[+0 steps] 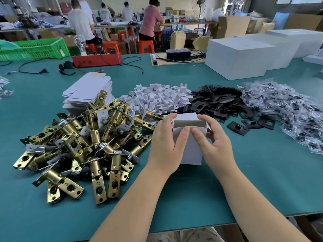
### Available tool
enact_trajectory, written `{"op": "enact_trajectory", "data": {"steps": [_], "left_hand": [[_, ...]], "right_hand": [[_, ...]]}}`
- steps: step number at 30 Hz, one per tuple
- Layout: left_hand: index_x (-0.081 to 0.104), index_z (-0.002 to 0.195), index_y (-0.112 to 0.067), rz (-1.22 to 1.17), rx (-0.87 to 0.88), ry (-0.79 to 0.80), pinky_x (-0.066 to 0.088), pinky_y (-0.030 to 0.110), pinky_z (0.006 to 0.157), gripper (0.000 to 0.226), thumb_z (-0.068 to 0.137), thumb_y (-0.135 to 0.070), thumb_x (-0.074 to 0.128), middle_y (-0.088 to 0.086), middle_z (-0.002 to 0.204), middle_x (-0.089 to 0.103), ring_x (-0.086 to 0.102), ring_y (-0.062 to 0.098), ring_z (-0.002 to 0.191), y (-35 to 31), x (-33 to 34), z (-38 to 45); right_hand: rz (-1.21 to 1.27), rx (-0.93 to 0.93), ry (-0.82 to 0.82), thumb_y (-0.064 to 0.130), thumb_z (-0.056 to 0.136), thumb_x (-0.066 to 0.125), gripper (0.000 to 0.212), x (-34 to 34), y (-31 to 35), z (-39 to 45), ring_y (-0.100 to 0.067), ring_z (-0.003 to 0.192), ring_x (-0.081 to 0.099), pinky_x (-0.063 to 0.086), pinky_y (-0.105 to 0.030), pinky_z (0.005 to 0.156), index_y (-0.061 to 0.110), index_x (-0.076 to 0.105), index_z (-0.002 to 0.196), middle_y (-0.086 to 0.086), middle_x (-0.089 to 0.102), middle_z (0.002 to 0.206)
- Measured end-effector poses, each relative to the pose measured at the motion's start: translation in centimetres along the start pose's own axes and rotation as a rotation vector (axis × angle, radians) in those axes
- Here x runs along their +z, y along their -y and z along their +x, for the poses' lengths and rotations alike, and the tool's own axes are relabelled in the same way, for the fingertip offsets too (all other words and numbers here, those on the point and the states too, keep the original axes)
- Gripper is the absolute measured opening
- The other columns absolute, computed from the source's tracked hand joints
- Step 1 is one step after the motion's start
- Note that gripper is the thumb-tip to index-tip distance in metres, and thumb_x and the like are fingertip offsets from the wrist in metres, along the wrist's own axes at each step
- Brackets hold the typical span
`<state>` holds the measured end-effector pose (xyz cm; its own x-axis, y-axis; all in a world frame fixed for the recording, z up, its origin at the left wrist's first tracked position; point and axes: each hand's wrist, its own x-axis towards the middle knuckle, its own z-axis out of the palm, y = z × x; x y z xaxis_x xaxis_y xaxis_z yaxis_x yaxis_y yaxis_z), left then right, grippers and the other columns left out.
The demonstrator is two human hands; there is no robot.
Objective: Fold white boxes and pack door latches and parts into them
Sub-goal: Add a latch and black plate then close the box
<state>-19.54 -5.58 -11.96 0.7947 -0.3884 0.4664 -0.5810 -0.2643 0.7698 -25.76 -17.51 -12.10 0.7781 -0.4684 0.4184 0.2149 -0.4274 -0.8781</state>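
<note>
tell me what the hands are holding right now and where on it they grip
Both hands hold one small white box above the table. The left hand grips its left side and the right hand its right side, with both thumbs on the near wall by the open top.

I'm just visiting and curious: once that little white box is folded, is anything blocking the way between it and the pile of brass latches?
Nothing visible does. Both hands, left and right, hold the open white box right beside the latch pile, with only bare green table between them.
</note>
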Motion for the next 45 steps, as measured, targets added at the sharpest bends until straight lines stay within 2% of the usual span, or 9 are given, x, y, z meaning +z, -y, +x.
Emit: {"op": "enact_trajectory", "data": {"steps": [4, 8, 12, 14, 20, 24, 33, 40, 45], "left_hand": [[0.05, 0.128, -0.013, -0.036, -0.043, 0.011, 0.041, 0.026, 0.093, 0.05, 0.092, -0.046, 0.04, -0.012, 0.11, 0.045, 0.045, 0.005, 0.105, 0.0, 0.0, 0.0], [0.046, 0.119, -0.024, -0.072, -0.071, 0.04, 0.044, 0.019, 0.085, 0.037, 0.093, -0.047, 0.036, -0.013, 0.105, 0.057, 0.053, -0.001, 0.098, 0.2, 0.0, -0.1], [0.033, 0.115, -0.03, -0.094, -0.082, 0.055, 0.053, 0.037, 0.08, 0.029, 0.092, -0.048, 0.036, -0.012, 0.101, 0.06, 0.06, 0.013, 0.095, 0.0, 0.3, -0.3], [0.032, 0.115, -0.027, -0.097, -0.067, 0.051, 0.053, 0.044, 0.078, 0.031, 0.092, -0.047, 0.037, -0.012, 0.101, 0.057, 0.06, 0.018, 0.095, -0.2, 0.3, -0.3], [0.028, 0.118, -0.034, -0.141, -0.016, 0.036, 0.054, 0.044, 0.082, 0.027, 0.094, -0.041, 0.038, -0.01, 0.11, 0.054, 0.058, 0.014, 0.101, -0.1, 0.0, -0.5], [0.027, 0.12, -0.033, -0.129, -0.052, 0.081, 0.047, 0.048, 0.093, 0.03, 0.093, -0.044, 0.035, -0.022, 0.107, 0.048, 0.052, 0.019, 0.109, 0.1, 0.5, -0.3], [0.036, 0.133, -0.025, -0.133, -0.116, 0.12, 0.043, 0.046, 0.1, 0.05, 0.093, -0.052, 0.027, -0.004, 0.124, 0.049, 0.048, 0.019, 0.116, 0.1, 0.0, -0.1], [0.059, 0.121, -0.017, 0.206, -0.037, 0.045, 0.044, 0.034, 0.09, 0.034, 0.098, -0.034, 0.041, -0.009, 0.103, 0.058, 0.054, 0.012, 0.1, -1.1, -4.1, 5.4], [0.059, 0.124, -0.009, 0.88, -0.016, 0.384, 0.046, 0.032, 0.075, 0.034, 0.093, -0.004, 0.045, 0.009, 0.114, 0.063, 0.058, 0.023, 0.096, 1.3, -4.0, 12.3]], "right_hand": [[0.007, 0.063, 0.115, 0.048, 0.084, 0.05, 0.06, -0.1, -0.3, 0.4, -0.011, 0.122, 0.049, 0.041, -0.036, 0.104, 0.034, 0.035, 0.141, 0.014, 0.048, 0.136], [0.016, 0.095, 0.167, 0.064, 0.079, 0.058, 0.088, 0.2, -0.3, 0.3, -0.003, 0.134, 0.034, 0.031, -0.014, 0.106, 0.029, 0.018, 0.15, 0.015, 0.032, 0.15], [0.134, 0.12, 0.116, 0.051, 0.083, 0.05, 0.039, 0.1, -0.2, 0.3, -0.007, 0.103, 0.057, 0.05, -0.036, 0.091, 0.046, 0.044, 0.121, 0.015, 0.061, 0.116], [0.165, 0.104, 0.116, 0.048, 0.084, 0.048, 0.028, 0.0, -0.2, 0.4, 0.0, 0.084, 0.059, 0.053, -0.029, 0.075, 0.046, 0.05, 0.111, 0.024, 0.064, 0.094], [0.117, 0.015, 0.123, 0.047, 0.087, 0.047, 0.034, 0.0, -0.1, 0.1, 0.001, 0.091, 0.056, 0.043, -0.013, 0.077, 0.055, 0.044, 0.121, 0.006, 0.062, 0.114], [0.248, 0.085, 0.168, 0.04, 0.094, 0.046, 0.033, -0.2, -0.5, 0.4, 0.011, 0.097, 0.055, 0.04, -0.004, 0.079, 0.054, 0.043, 0.123, 0.035, 0.06, 0.107], [0.13, 0.049, 0.143, 0.044, 0.09, 0.037, 0.024, 0.1, -0.3, 0.5, 0.014, 0.081, 0.053, 0.041, -0.004, 0.068, 0.044, 0.046, 0.112, 0.041, 0.056, 0.093], [0.049, -0.008, 0.119, 0.044, 0.089, 0.042, 0.028, 0.4, -0.6, 0.4, 0.006, 0.088, 0.05, 0.038, -0.007, 0.078, 0.047, 0.042, 0.117, 0.01, 0.052, 0.111], [-0.003, -0.055, 0.082, 0.042, 0.088, 0.047, 0.026, 0.1, -0.8, 0.5, 0.001, 0.1, 0.049, 0.038, -0.01, 0.086, 0.048, 0.045, 0.114, 0.017, 0.048, 0.11]]}}
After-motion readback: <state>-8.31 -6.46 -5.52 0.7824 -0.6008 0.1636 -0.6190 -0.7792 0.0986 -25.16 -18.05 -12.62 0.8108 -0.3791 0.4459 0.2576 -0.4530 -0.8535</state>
